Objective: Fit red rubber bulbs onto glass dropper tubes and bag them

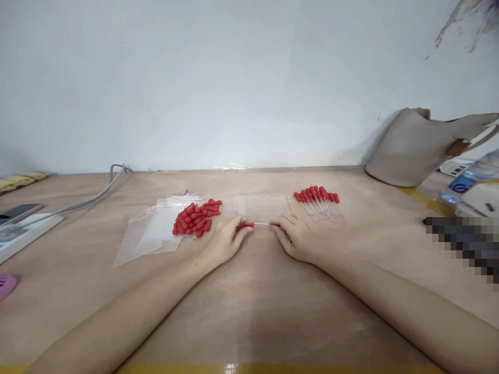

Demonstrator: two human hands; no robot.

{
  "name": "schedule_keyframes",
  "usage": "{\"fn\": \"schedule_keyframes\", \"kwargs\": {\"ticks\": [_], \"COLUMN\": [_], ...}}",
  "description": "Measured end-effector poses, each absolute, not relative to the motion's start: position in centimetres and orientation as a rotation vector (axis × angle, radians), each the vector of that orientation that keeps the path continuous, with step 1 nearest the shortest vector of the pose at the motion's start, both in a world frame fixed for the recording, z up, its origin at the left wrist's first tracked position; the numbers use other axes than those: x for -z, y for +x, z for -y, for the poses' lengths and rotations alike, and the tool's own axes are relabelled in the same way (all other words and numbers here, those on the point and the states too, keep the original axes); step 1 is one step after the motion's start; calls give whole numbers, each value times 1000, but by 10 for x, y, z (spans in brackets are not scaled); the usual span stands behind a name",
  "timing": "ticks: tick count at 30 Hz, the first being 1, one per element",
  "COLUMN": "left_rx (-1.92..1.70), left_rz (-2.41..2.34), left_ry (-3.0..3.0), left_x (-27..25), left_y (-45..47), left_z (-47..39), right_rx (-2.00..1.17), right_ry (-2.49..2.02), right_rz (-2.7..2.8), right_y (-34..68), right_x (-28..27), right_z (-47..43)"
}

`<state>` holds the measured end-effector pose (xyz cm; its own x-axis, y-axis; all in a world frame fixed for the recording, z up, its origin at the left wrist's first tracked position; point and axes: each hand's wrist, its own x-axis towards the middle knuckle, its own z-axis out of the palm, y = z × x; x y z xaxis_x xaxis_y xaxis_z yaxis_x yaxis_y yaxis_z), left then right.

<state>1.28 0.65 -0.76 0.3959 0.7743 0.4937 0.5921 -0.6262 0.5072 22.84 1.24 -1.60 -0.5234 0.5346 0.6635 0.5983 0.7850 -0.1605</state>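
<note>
Between finger and thumb, my left hand (228,240) pinches a red rubber dropper bulb (248,225). My right hand (294,236) is closed on a thin clear dropper tube (262,224), whose left end meets the bulb. How far the tube goes into the bulb cannot be made out. Just behind my hands lies a row of bare clear tubes (259,206). A pile of loose red bulbs (193,219) sits left of my left hand. Beyond my right hand are several droppers (319,200) with red bulbs on their far ends.
Flat clear zip bags (146,236) lie under and beside the bulb pile. A power strip (35,234) with a grey cable (93,199) and a phone (19,212) are at the left. A beige bag (405,148) and a plastic bottle (473,174) stand at the right, near the wall.
</note>
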Motion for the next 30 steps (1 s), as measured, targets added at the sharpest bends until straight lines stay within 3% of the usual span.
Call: {"fn": "schedule_keyframes", "kwargs": {"ticks": [11, 25, 30], "left_rx": [-1111, -1082, -962], "left_rz": [-1157, -1001, -995], "left_ry": [2320, 2422, 2506], "left_x": [10, 5, 3], "left_y": [12, 10, 12], "left_z": [-6, -5, -3], "right_rx": [90, -210, -23], "right_ry": [-820, -771, -828], "right_rz": [2248, 2309, 2421], "right_y": [229, 232, 232], "right_x": [17, 17, 8], "right_z": [-13, -19, -15]}}
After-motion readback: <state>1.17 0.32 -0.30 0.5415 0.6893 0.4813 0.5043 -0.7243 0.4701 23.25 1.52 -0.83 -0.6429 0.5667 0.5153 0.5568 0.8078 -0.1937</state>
